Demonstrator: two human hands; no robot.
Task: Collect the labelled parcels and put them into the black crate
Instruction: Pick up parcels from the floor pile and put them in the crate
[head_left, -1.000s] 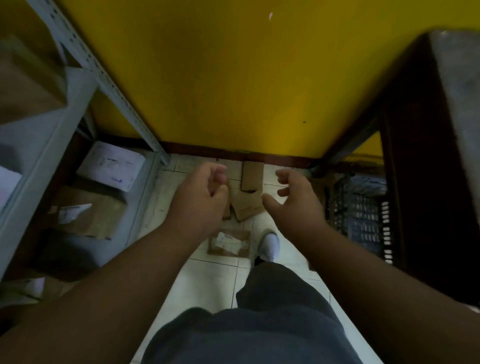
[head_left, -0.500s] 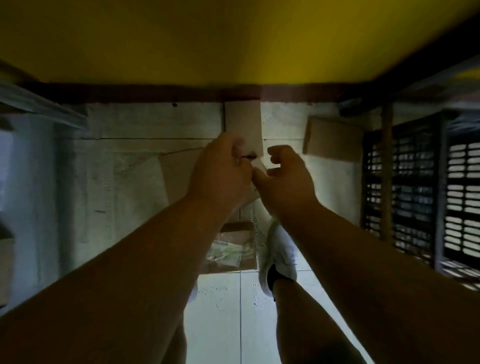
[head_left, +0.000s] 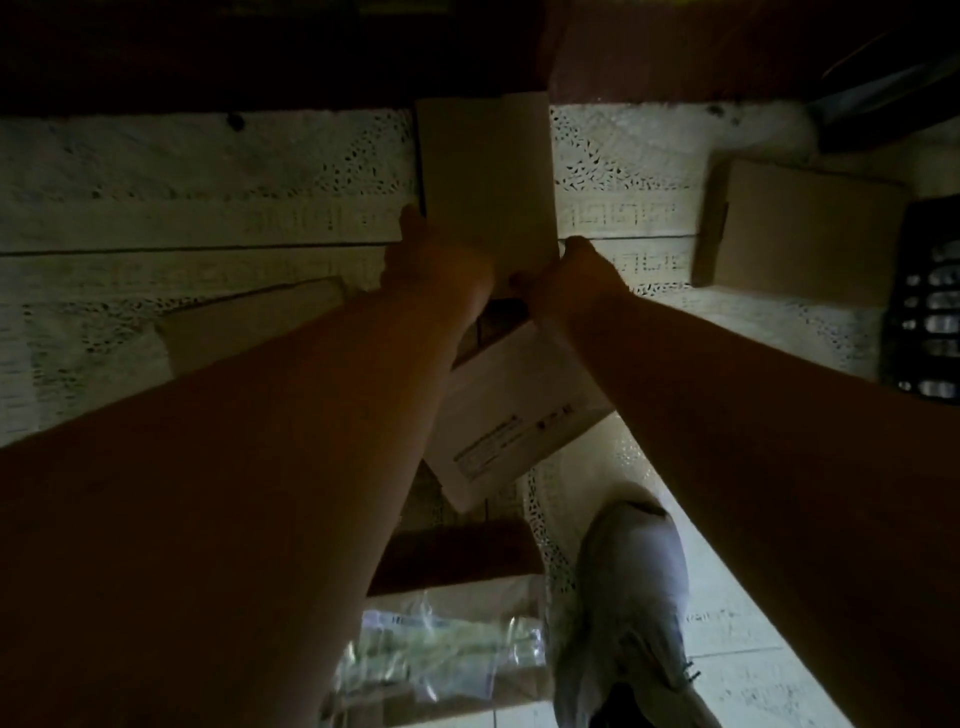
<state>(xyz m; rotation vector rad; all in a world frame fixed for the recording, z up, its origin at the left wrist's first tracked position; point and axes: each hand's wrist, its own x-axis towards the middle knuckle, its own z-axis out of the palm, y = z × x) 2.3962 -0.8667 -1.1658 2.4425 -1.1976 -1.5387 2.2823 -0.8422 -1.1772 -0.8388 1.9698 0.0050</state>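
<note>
Cardboard parcel (head_left: 485, 176) by the wall is pinched at its near corners by your left hand (head_left: 441, 265) and right hand (head_left: 571, 275), so it could slip before reaching the black crate (head_left: 927, 306) at right.

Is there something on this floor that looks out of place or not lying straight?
Yes. Several parcels lie loose on the tiled floor at different angles. The pale box between the forearms is skewed and seems to overlap others. Both hands, left hand and right hand, are on the upright parcel.
</note>
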